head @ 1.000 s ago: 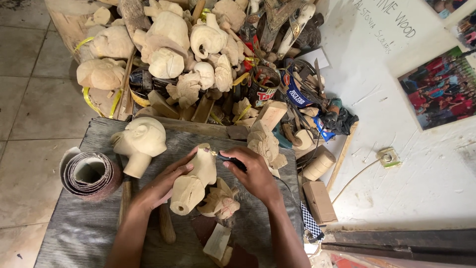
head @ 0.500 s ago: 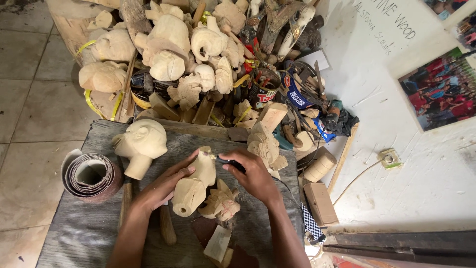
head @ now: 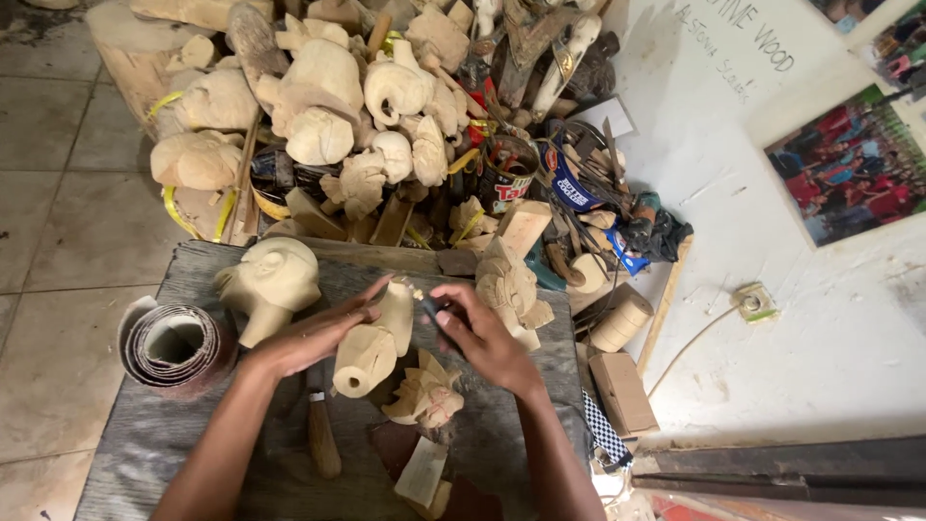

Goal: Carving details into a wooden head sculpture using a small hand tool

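My left hand [head: 313,338] steadies a pale, unfinished wooden figure [head: 374,340] that lies tilted on a grey wooden worktable [head: 193,425]. My right hand [head: 477,338] is closed around a small dark tool [head: 431,311] and presses it against the upper end of the figure. A smaller carved wooden piece [head: 424,394] lies just below my right hand. A tool with a wooden handle [head: 321,434] lies on the table under my left forearm.
A carved wooden head [head: 272,282] stands at the table's left, a roll of sandpaper [head: 174,347] beside it, another carving [head: 509,287] at the right. Behind the table lies a heap of rough carvings [head: 328,106], tins and tools. A white wall with a photo [head: 849,169] is at right.
Both hands stay on the figure; my right hand has shifted slightly along its upper end with the tool. The figure has barely moved.
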